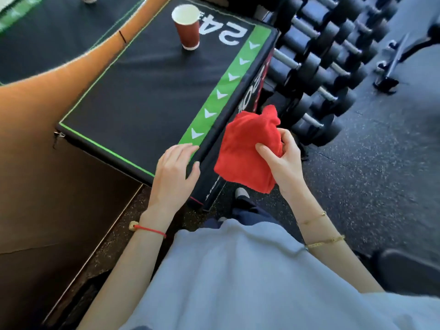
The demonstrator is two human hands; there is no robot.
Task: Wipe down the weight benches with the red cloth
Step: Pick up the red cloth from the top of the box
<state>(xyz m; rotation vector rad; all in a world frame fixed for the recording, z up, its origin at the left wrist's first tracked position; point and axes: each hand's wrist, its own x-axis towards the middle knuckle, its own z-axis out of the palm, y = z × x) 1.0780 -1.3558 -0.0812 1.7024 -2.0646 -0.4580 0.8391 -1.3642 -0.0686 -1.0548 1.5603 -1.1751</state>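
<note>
right hand (283, 163) clutches bunched cloth (247, 151) mid-frame, off the box (147, 96) edge | left hand (177, 172) lies flat, fingers relaxed, on box corner | risk: a sweep across the top likely tips the cup (187, 26) at upper centre, contents unseen

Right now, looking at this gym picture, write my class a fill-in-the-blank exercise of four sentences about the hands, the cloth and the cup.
1. The right hand grips a ____ cloth.
2. The left hand rests on the corner of the padded ____.
3. A paper cup stands upright beside the number ____.
4. Right of the box, a rack holds ____.

Missing words: red; box; 24; dumbbells
</note>
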